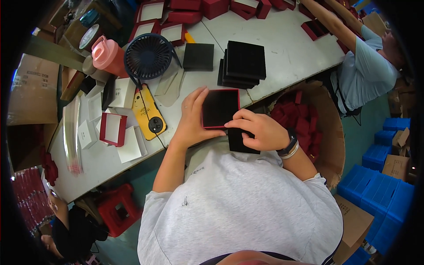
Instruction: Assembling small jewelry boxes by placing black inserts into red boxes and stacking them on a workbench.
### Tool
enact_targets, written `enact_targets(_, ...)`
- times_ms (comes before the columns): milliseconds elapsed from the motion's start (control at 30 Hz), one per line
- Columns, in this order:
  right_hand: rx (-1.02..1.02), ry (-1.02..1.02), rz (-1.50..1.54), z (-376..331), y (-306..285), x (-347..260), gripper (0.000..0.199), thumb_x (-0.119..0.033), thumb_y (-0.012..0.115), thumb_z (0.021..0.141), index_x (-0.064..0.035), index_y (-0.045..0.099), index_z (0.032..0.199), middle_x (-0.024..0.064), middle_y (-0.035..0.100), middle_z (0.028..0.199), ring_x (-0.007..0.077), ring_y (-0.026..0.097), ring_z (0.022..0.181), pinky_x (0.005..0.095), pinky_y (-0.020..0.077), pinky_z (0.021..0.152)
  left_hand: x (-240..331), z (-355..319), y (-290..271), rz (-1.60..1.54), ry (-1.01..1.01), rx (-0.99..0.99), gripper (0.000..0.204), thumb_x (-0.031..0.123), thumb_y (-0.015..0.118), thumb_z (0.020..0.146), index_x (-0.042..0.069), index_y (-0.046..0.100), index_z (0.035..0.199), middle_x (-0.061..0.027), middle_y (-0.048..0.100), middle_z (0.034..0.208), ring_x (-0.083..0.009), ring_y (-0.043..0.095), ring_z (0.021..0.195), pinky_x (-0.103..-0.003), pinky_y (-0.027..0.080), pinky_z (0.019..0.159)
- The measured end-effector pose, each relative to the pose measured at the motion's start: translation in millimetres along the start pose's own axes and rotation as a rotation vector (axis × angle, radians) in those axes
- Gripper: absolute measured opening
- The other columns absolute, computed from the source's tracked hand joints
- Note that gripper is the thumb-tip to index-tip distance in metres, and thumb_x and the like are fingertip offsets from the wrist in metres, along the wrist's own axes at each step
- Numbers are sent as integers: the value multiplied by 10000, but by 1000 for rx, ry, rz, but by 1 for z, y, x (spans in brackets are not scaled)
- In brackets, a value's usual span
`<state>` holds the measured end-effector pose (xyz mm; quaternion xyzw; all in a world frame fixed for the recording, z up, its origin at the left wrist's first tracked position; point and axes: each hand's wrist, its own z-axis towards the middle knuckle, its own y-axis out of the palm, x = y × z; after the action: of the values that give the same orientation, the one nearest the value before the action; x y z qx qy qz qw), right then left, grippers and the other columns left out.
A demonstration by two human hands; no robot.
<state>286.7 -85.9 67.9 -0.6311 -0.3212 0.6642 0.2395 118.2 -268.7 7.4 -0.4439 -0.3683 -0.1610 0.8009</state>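
Observation:
My left hand (pixel 191 118) holds the left side of a flat red box (pixel 219 107) lined with a black insert, just over the front edge of the white table (pixel 282 44). Fingers of my right hand (pixel 258 129) press on the box's lower right corner. Under that hand lies a second black pad (pixel 238 141); whether the hand grips it I cannot tell. A stack of black square pads (pixel 244 64) stands just beyond the box, and a single black pad (pixel 198 56) lies to its left.
A small dark fan (pixel 148 56), a pink bottle (pixel 108 55), a yellow phone (pixel 148 111) and an open red box (pixel 112 129) sit to the left. Red boxes (pixel 207 9) line the far edge. A carton of red boxes (pixel 304 119) stands at right. Another person (pixel 369 66) reaches across the table.

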Motion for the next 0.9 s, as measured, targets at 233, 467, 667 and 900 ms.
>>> enact_targets(233,124,-104,400,-3,-8,4,469,58,581,733,-45,641,1187,128,601,1216,283,618,1063,351,484,946,1,-3,-2,-58,-49,-17,1091,281,939,525,89,382,1444,-165,385,1449,-387,330,1368,-462,324,1114)
enact_targets(467,745,-328,451,-17,-106,62,189,31,525,806,-36,701,810,236,586,1297,271,605,1115,332,421,952,-1,4,-2,-191,-82,-34,1015,268,927,538,100,422,1402,-170,393,1435,-383,418,1308,-443,364,1089)
enact_targets(667,758,194,44,99,-189,186,438,-308,642,923,-77,575,1288,153,720,969,203,669,866,303,505,797,-6,7,-6,-119,-39,-52,1003,291,922,549,101,434,1404,-158,401,1444,-384,424,1305,-441,365,1086)
enact_targets(900,501,518,-470,187,-177,270,451,-384,637,909,-112,604,1268,224,677,1104,402,629,1062,457,499,914,-1,6,-5,-85,-18,-90,1070,336,923,547,107,385,1444,-157,416,1453,-366,419,1326,-436,345,1094)
